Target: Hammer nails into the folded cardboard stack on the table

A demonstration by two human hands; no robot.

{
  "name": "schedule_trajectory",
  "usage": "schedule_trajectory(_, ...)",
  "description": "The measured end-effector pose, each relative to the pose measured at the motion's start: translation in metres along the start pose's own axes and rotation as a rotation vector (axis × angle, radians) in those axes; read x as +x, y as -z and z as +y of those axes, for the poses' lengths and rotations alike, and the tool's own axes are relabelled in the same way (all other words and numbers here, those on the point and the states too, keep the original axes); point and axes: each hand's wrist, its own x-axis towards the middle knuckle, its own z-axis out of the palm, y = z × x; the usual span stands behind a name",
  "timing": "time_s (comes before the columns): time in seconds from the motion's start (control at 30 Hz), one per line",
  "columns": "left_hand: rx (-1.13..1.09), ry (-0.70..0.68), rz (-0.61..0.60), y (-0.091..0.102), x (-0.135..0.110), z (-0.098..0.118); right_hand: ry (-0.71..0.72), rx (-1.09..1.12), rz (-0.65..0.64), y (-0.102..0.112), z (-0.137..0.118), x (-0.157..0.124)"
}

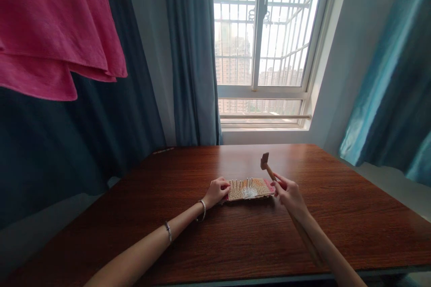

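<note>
A flat, spotted board (235,194) with pink ends lies on the table, and several nails (240,184) stand upright in a row along it. A whitish patch (249,193) marks its near side. At the board's left end, my left hand (217,191) is closed, its fingertips pinched at the leftmost nail; the grip itself is partly hidden. My right hand (288,193) is wrapped round the wooden handle of a hammer (265,160). The hammer's head is raised above the table, beyond the board's right end, and the handle's lower end runs down beside my forearm.
The brown wooden table (161,215) reaches to the wall below a barred window (259,45). Blue curtains (191,54) hang at the left and right. A pink cloth (60,27) hangs at the upper left.
</note>
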Motion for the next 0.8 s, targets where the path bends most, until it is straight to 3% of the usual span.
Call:
schedule_trajectory(0.17,0.025,0.021,0.005,0.0,0.0,0.003,0.045,-0.373,0.037,0.038,0.039,0.0)
schedule_trajectory(0.33,0.015,0.022,-0.012,0.001,0.0,0.005,0.028,-0.62,0.038,0.059,0.074,-0.001)
schedule_trajectory(0.6,-0.049,0.105,-0.085,0.005,0.011,0.007,0.006,-0.76,-0.014,0.07,0.086,-0.004)
schedule_trajectory(0.8,-0.101,0.13,-0.163,0.008,0.019,0.025,-0.032,-0.888,-0.033,0.064,0.087,-0.006)
